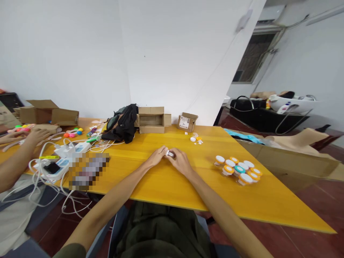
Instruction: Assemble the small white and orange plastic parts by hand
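Observation:
My left hand (159, 156) and my right hand (180, 161) meet over the middle of the yellow table (161, 186). Between their closed fingers is a small jar (170, 153) with a white part toward the left and a darker part toward the right. Fingers cover much of it. To the right stand several lidded jars (245, 178), their lids white with orange rims, one with a teal rim (239, 169). Beyond my hands lie a few loose white and orange lids (192, 139) and small white pieces (200, 142).
Along the wall sit an open cardboard box (152, 129), a smaller box (187, 123) and a black bag (123, 123). At the left are power strips (63, 163) with tangled white cables, a blurred-out flat object (90, 170) and another person's hands (39, 135) near colourful balls (72, 135).

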### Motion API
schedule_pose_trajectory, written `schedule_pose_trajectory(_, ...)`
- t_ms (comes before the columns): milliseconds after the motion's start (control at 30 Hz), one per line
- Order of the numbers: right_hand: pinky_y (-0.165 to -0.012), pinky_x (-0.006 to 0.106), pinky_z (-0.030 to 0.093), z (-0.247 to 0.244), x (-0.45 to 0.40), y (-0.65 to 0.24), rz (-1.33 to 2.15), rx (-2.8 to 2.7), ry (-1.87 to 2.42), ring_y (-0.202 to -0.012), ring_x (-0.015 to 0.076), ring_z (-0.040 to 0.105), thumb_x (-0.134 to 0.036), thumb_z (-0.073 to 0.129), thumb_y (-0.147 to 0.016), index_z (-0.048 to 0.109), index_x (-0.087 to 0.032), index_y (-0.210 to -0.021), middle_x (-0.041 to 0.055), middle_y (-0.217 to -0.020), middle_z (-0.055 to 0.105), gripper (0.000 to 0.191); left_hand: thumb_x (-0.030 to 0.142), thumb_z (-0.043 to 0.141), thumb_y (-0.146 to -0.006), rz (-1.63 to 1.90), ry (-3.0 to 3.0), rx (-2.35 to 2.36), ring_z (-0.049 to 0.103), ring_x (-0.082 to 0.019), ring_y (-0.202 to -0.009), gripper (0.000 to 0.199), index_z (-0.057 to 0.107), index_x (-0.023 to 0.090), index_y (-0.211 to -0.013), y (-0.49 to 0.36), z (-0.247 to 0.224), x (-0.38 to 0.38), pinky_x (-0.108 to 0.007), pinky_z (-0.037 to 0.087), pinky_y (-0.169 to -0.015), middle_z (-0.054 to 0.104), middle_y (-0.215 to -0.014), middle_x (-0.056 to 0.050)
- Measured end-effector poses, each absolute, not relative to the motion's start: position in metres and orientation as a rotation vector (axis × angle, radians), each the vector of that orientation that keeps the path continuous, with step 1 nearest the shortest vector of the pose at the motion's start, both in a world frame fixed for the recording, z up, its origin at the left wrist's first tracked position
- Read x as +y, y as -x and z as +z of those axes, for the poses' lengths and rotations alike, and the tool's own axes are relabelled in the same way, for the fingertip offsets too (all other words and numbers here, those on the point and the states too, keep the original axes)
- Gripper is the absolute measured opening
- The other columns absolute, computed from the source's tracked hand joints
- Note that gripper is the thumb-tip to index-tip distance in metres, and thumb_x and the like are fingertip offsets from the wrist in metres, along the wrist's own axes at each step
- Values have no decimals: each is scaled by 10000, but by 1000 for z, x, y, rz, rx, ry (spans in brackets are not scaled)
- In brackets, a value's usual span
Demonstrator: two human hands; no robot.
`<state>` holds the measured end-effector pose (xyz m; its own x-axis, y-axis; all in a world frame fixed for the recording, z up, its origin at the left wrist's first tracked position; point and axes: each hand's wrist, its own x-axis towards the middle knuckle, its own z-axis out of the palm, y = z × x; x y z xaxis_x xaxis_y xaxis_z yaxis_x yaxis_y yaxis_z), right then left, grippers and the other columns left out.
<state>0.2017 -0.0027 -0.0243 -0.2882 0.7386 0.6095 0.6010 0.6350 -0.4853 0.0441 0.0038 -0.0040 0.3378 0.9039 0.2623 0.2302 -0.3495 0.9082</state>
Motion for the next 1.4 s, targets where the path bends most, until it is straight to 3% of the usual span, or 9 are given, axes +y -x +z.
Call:
schedule_pose_trajectory(100,-757,354,513,-27,-5,-201,-20,-2049,986,-838,246,636,-168,566,-860,660,-238,-948,88,-899,682,146,622,435,-875,1047,-1748,988,381,-134,-627,485,415,198,-640,-45,-4,5,-274,340,-636,407,-624,34)
schedule_pose_trajectory(200,-756,353,515,-27,-5,-201,-42,-2046,1000,-838,246,631,-153,544,-872,661,-256,-993,86,-910,674,197,646,464,-850,1046,-1696,980,388,-130,-614,490,434,198,-653,-44,-5,7,-270,339,-619,410,-611,38)
schedule_pose_trajectory(400,-730,341,537,-22,3,-206,245,-1976,967,-807,223,644,-175,608,-834,680,-239,-997,60,-887,687,189,641,617,-744,1031,-1605,888,444,-111,-592,464,516,188,-756,-42,-5,11,-244,352,-587,486,-632,45)
schedule_pose_trajectory(567,-753,339,569,-21,9,-212,495,-1862,852,-868,205,682,-232,625,-828,658,-229,-1082,66,-1004,704,257,575,631,-771,1061,-1520,916,458,-100,-570,404,538,183,-763,-40,-3,11,-234,341,-564,513,-626,39)
schedule_pose_trajectory(733,-737,324,562,-21,9,-212,539,-1837,849,-794,190,681,-264,623,-829,676,-213,-943,44,-888,713,136,502,667,-784,1061,-1476,913,486,-96,-574,346,544,180,-761,-37,0,8,-223,350,-560,523,-618,41)
schedule_pose_trajectory(900,-747,320,541,-18,6,-208,484,-1830,862,-838,194,654,-266,661,-795,670,-215,-975,47,-928,694,187,463,712,-750,1044,-1396,833,492,-86,-589,325,554,182,-787,-39,2,3,-219,358,-580,566,-669,34)
schedule_pose_trajectory(1400,-685,312,518,-8,1,-209,545,-1772,812,-735,190,628,-382,695,-773,675,-192,-843,26,-769,656,204,461,826,-606,1047,-1172,754,523,-84,-604,393,626,131,-683,-40,5,2,-213,394,-596,599,-632,-6)
